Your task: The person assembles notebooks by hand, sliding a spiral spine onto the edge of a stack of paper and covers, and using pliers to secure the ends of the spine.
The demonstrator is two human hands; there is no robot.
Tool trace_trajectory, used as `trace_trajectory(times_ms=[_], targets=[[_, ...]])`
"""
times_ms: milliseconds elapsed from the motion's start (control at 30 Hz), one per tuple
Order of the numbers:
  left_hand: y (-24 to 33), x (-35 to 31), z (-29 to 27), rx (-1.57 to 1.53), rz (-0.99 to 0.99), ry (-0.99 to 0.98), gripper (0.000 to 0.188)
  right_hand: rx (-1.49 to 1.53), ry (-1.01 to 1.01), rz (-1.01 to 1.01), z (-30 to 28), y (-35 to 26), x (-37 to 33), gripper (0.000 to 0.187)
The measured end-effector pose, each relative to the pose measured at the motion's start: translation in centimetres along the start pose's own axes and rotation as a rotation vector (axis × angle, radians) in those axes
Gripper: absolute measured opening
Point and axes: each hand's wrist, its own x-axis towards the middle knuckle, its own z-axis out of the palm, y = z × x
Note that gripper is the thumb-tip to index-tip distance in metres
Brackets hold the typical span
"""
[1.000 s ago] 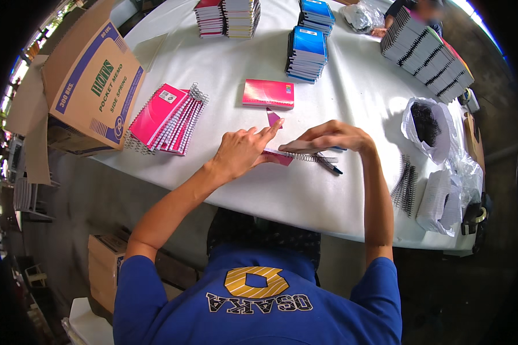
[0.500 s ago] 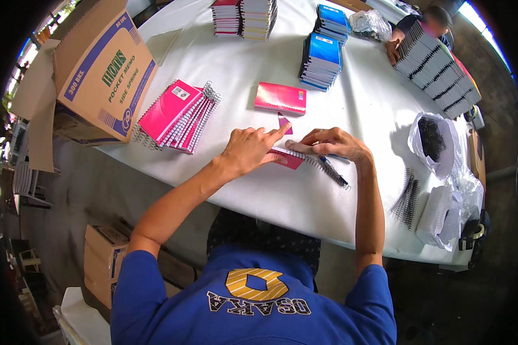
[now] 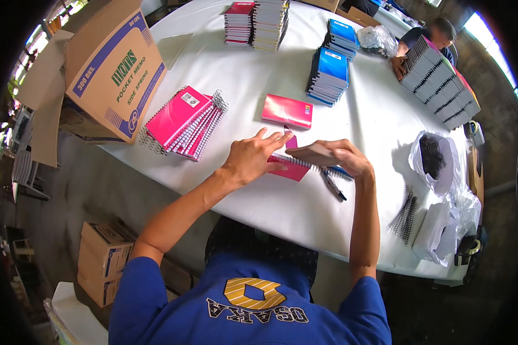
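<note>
A pink notebook (image 3: 290, 169) lies on the table in front of me with a wire spring along its upper edge. My left hand (image 3: 248, 156) grips it at the left, thumb on the pink cover and fingers over the far side. My right hand (image 3: 342, 156) is stretched flat above the spring's right part, partly hiding it. Beneath that hand a dark pen-like tool (image 3: 332, 185) lies on the cloth, close to something blue. A small purple piece (image 3: 291, 140) sits just past my left fingertips. Beyond it rests a closed pink notebook block (image 3: 288, 111).
Pink spring notebooks (image 3: 181, 118) are piled at left beside a large open carton (image 3: 110, 75). Blue notebooks (image 3: 330, 72) stand stacked farther off. Loose springs (image 3: 405, 215) and a bag of springs (image 3: 434, 155) lie at right. Another person holds a notebook stack (image 3: 437, 83).
My right hand has gone from bent fingers on the spring to a flat, outstretched palm over it. Less of the spring's loose right end shows. The view has shifted slightly.
</note>
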Motion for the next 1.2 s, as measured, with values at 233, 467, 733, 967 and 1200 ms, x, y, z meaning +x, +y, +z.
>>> trace_trajectory(times_ms=[233, 467, 733, 967, 1200], targets=[[0.1, -0.4, 0.3, -0.061, 0.025, 0.068, 0.074, -0.278, -0.063, 0.132, -0.1, -0.8, 0.9, 0.06], [-0.1, -0.1, 0.3, -0.154, -0.022, 0.242, 0.094, 0.008, -0.074, -0.005, -0.2, -0.4, 1.4, 0.061], [-1.4, -1.5, 2.7, -0.925, -0.263, 0.299, 0.109, -0.14, -0.106, 0.022, 0.8, -0.6, 2.8, 0.06], [-1.9, -1.9, 3.9, -0.993, -0.249, 0.234, 0.1, -0.479, -0.04, 0.295, 1.5, -1.2, 3.7, 0.058], [-1.9, -1.6, 3.9, -1.041, -0.247, 0.194, 0.101, -0.481, -0.024, 0.292, 1.4, -0.7, 4.5, 0.058]])
